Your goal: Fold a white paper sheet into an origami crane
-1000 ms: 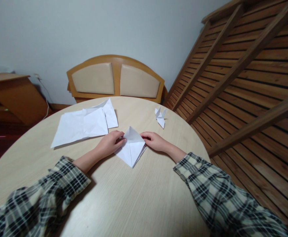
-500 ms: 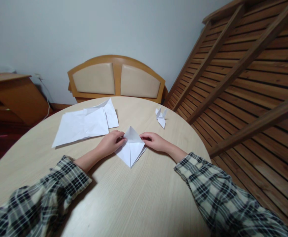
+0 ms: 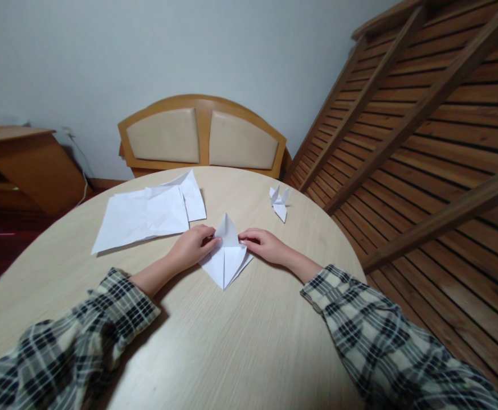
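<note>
A folded sheet of white origami paper (image 3: 224,263) rests on the round table between my hands, diamond-shaped, with a centre crease and its top flap raised to a point. My left hand (image 3: 194,246) pinches the paper's left edge between thumb and fingers. On the opposite edge, my right hand (image 3: 265,246) is closed with thumb and fingertips on the fold, pressing it inward. The undersides of the fingers and the paper's lower layers are partly hidden. Beyond my right hand stands a small folded paper crane (image 3: 279,204).
Several white paper sheets (image 3: 140,217) lie in a loose stack at the left of the pale round table (image 3: 249,353). A padded wooden headboard (image 3: 204,136) is behind it. Wooden slats (image 3: 424,142) rise on the right, and a brown desk (image 3: 22,165) stands far left.
The sides of the raised flap have been drawn inward, so it is narrower and its tip reaches slightly higher. My right fingers have shifted a little to the left with the edge.
</note>
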`<state>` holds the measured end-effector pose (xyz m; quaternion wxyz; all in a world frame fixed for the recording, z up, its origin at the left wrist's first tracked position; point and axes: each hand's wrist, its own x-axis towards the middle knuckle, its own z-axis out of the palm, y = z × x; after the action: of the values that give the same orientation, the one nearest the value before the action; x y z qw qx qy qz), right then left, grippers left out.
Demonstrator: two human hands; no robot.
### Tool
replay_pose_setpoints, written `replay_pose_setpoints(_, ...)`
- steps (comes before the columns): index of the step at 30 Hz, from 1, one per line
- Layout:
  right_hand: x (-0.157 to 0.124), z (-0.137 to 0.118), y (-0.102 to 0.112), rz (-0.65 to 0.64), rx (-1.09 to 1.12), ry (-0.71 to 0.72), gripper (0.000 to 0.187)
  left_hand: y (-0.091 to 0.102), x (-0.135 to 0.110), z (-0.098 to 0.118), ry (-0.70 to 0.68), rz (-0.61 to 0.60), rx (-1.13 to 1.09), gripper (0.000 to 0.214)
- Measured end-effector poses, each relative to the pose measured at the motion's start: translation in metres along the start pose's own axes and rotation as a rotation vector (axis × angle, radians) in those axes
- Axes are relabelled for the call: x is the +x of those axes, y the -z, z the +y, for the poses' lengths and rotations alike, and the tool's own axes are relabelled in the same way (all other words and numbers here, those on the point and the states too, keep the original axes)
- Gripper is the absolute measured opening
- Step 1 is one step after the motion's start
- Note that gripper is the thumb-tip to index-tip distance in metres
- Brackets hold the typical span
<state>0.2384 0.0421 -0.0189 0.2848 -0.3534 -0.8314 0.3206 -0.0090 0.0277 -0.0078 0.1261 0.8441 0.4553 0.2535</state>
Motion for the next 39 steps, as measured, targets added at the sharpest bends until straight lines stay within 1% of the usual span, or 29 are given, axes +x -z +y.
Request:
replay_pose_setpoints(5, 0.001, -0.005, -0.006, 0.053, -0.046, -0.013, 0.019, -0.001, 0.000, -0.001, -0.003, 0.006, -0.003, 0.030)
replay_pose_setpoints(10, 0.001, -0.013, -0.014, 0.115, -0.137, -0.023, 0.019, -0.002, 0.000, -0.003, -0.012, 0.021, -0.004, 0.030)
replay_pose_setpoints(16, 0.003, -0.014, -0.018, 0.163, -0.189, -0.055, 0.020, -0.003, 0.001, -0.003, -0.017, 0.014, -0.006, 0.030)
replay_pose_setpoints(20, 0.002, -0.015, -0.018, 0.137, -0.191, -0.061, 0.023, -0.003, 0.001, -0.003, -0.011, 0.009, -0.012, 0.030)
replay_pose_setpoints(25, 0.002, -0.019, -0.019, 0.132, -0.285, -0.042, 0.014, -0.001, 0.001, 0.000, -0.001, 0.004, -0.023, 0.028)
replay_pose_setpoints(31, 0.004, -0.021, -0.020, 0.152, -0.321, -0.079, 0.008, -0.001, 0.002, 0.000, 0.003, 0.005, -0.036, 0.029)
replay_pose_setpoints(39, 0.006, -0.024, -0.022, 0.155, -0.383, -0.112, 0.014, -0.004, 0.002, -0.003, -0.013, 0.016, -0.035, 0.030)
